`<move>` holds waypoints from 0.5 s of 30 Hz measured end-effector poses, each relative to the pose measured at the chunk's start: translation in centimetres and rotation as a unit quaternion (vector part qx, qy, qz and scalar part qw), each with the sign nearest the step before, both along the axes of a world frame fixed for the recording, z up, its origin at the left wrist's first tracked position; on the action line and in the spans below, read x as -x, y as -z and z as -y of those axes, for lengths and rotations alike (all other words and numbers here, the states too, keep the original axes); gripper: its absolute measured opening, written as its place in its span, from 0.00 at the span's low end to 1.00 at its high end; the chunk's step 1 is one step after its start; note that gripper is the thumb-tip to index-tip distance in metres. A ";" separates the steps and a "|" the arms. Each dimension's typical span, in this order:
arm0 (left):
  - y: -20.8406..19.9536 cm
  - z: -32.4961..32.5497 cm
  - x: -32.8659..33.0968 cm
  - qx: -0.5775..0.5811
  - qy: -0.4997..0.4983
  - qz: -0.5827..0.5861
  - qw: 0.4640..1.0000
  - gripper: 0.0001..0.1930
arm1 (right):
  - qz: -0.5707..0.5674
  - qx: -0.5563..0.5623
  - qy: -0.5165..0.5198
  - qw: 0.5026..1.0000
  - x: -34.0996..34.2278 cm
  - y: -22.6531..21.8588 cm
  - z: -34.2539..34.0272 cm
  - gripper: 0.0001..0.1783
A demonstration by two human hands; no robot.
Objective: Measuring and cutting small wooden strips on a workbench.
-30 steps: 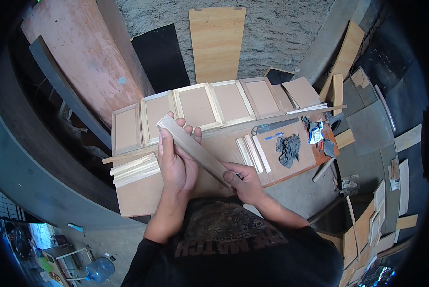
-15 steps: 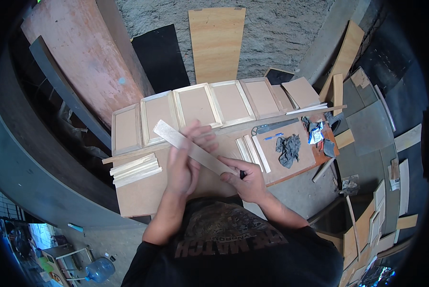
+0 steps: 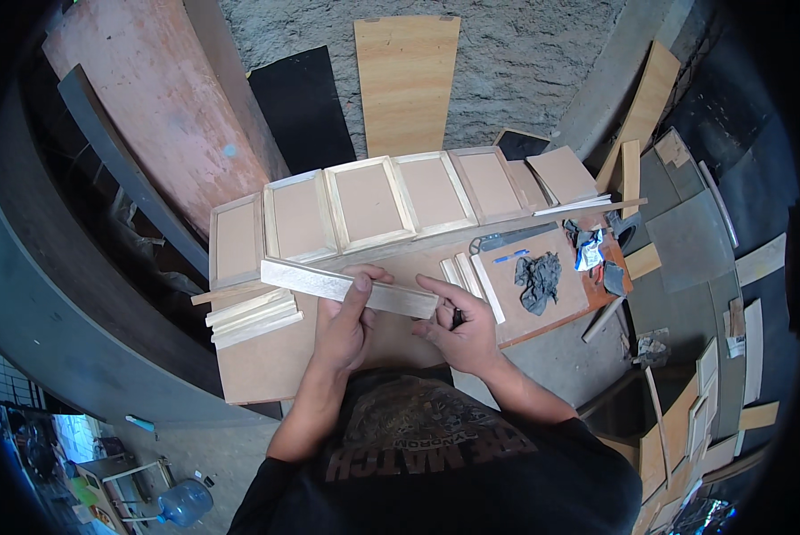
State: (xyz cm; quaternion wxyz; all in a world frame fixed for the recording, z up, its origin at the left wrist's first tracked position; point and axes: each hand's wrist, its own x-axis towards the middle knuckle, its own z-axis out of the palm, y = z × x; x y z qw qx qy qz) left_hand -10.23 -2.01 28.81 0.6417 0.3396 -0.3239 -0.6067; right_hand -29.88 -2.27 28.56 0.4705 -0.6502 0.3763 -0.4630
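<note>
The wooden strip (image 3: 346,287) has swung from a steep slant to nearly level above the board (image 3: 266,366). The left hand (image 3: 346,325) pinches it closed near the middle. The right hand (image 3: 458,325) steadies its near end, fingers half curled around a dark pencil-like thing, suggesting marking or checking.

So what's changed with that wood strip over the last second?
The pale wood strip has swung from a steep diagonal to nearly level, its far end now left. The left hand keeps hold; the right hand stays at its right end. Framed panels unchanged.
</note>
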 end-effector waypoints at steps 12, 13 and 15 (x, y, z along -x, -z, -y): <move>0.8 -0.6 0.7 0.086 0.008 -0.127 0.988 0.15 | -0.012 0.054 0.034 0.998 -0.6 -1.8 -0.1 0.38; 0.8 -0.7 0.8 0.085 0.009 -0.128 0.988 0.15 | -0.012 0.053 0.035 0.998 -0.6 -1.8 -0.1 0.38; 0.6 -0.8 0.9 0.077 -0.008 -0.109 0.991 0.15 | -0.047 0.058 0.034 0.997 -0.4 -1.7 0.1 0.37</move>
